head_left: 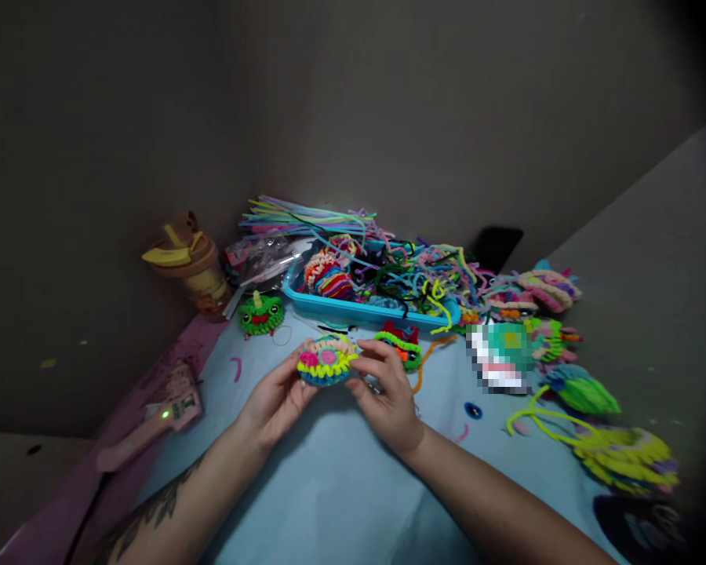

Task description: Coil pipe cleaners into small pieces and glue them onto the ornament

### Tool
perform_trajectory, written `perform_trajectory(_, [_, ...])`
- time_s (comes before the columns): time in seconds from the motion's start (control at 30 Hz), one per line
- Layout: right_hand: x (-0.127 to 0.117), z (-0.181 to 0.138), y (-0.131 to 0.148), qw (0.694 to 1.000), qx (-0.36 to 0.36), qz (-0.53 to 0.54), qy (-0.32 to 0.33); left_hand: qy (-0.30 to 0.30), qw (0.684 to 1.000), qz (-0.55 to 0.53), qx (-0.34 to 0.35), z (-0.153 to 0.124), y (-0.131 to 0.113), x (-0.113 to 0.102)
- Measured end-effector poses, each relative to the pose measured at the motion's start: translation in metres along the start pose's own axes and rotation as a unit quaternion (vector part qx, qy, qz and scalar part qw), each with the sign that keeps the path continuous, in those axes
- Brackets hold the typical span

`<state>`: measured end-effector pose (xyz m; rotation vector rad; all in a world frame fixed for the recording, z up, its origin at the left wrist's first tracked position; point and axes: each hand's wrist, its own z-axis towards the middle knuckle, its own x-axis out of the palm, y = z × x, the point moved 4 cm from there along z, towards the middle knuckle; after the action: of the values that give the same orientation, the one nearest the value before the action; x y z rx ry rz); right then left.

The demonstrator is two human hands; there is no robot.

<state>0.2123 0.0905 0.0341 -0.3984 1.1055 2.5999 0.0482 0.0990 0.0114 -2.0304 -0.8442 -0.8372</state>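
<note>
Between my hands is a small round fuzzy pipe-cleaner craft piece (326, 362), with yellow, cream, pink and blue loops. My left hand (282, 396) grips its left side, thumb and fingers closed round the edge. At its right edge, the bent fingers and thumb of my right hand (388, 396) pinch the rim. A red and green fuzzy piece (401, 345) lies just behind my right hand, partly hidden by it. An orange strand (427, 362) curls beside that piece. Farther left sits a green fuzzy piece with eyes (262, 314).
A blue tray (370, 311) holds tangled pipe cleaners, with straight ones (306, 217) bundled behind. On the left stand a brown tumbler (197, 271) and a pink glue gun (153, 431) with a green light. Several fuzzy pieces line the right, including a yellow one (627, 457).
</note>
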Motion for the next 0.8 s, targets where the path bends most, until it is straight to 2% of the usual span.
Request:
perform_trajectory(0.33, [0.004, 0.003, -0.005, 0.999, 0.03, 0.017, 0.0, -0.021, 1.0, -0.017, 0.012, -0.001, 0.003, 0.001])
perform_trajectory(0.43, [0.003, 0.001, -0.003, 0.999, 0.038, -0.007, -0.02, -0.043, 0.998, -0.038, 0.038, -0.001, -0.001, 0.0])
perform_trajectory(0.53, [0.007, 0.001, -0.001, 0.998, 0.052, -0.034, 0.006, -0.056, 0.994, -0.056, 0.079, -0.002, -0.002, -0.003])
perform_trajectory(0.67, [0.012, 0.003, -0.001, 0.995, 0.076, -0.058, 0.034, -0.029, 0.99, -0.05, 0.131, -0.004, 0.001, -0.003])
perform_trajectory(0.8, [0.014, 0.004, -0.002, 0.992, 0.094, -0.076, 0.041, -0.007, 0.989, -0.033, 0.143, -0.006, 0.005, -0.002])
